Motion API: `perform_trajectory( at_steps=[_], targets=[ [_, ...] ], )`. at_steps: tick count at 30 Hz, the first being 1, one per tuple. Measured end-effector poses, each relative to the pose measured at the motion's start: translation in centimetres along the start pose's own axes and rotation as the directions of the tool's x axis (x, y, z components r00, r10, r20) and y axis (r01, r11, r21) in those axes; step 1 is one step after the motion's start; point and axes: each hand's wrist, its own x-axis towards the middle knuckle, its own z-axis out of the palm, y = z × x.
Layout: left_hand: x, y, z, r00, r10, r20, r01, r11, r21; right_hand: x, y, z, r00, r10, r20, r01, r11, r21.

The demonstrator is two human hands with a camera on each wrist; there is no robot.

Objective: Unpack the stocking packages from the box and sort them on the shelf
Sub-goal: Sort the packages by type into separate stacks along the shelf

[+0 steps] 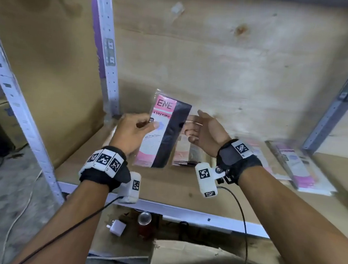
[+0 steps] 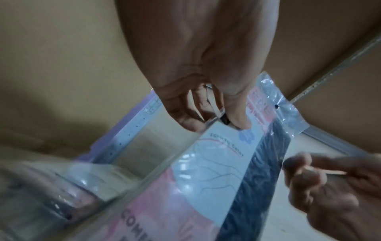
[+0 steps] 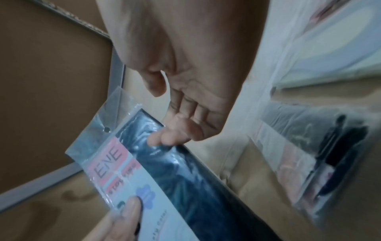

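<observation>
My left hand (image 1: 146, 126) holds a stocking package (image 1: 164, 131) upright above the shelf board (image 1: 185, 187), thumb on the front of its pink-and-white card and fingers behind. A dark stocking fills the package's right half. In the left wrist view the left hand (image 2: 206, 106) pinches the stocking package (image 2: 216, 163) near its top. My right hand (image 1: 192, 123) is open just right of the package. In the right wrist view the right hand's fingertips (image 3: 164, 138) touch the dark edge of the stocking package (image 3: 164, 171), with the thumb held away.
More packages lie on the shelf: a stack behind the held one (image 1: 186, 152) and a spread at the right (image 1: 304, 166). Metal uprights (image 1: 107, 41) frame the bay. Below the shelf edge are a cardboard box (image 1: 199, 260), a red can (image 1: 145, 222) and a white charger (image 1: 117, 228).
</observation>
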Motion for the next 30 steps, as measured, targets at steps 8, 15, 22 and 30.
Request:
perform_trajectory(
  at_steps=[8,15,22,30],
  targets=[
    [-0.2,-0.2,4.4,0.915,-0.368,0.167,0.403,0.847,-0.346,-3.1,4.1,-2.7,0.999,0.016,0.029,0.002,0.845,-0.534],
    [0.8,-1.0,6.6,0.842,-0.494,0.215,0.534,0.715,-0.451,-4.3,4.1,-6.0,0.991,0.096,0.093,-0.051,0.914,-0.403],
    [2.5,-3.3,6.8,0.843,-0.534,0.068,0.511,0.754,-0.412,-5.0,3.0,-9.2,0.987,0.148,0.058,-0.085,0.798,-0.596],
    [3.1,-4.0,8.0,0.847,-0.529,0.049,0.53,0.832,-0.165,-5.6,2.7,-11.0,0.99,0.138,-0.012,-0.119,0.8,-0.588]
  ],
)
